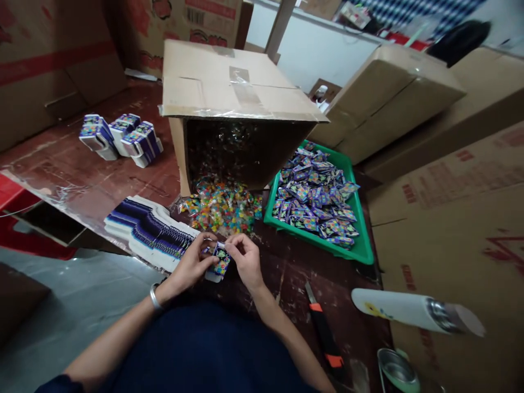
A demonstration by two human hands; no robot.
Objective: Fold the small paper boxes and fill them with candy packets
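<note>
A small printed candy box (pixel 221 261) in purple and bright colours is between my hands, close to my body. My left hand (pixel 195 258) holds its left side with thumb and fingers. At the box's upper right edge, my right hand (pixel 245 257) has thumb and forefinger pinched together on a flap. To the left lies a long row of flattened candy boxes (pixel 151 232), overlapping one another. Just beyond my hands, colourful wrapped candies (pixel 227 207) spill from an open cardboard carton (pixel 241 90) lying on its side.
A green tray (pixel 364 229) of purple candy packets stands right of the carton. A utility knife (pixel 323 327) with its blade out lies near my right forearm. A white thermos (pixel 393 303) and an open cup (pixel 397 368) are farther right. Several box bundles (pixel 141 143) sit back left.
</note>
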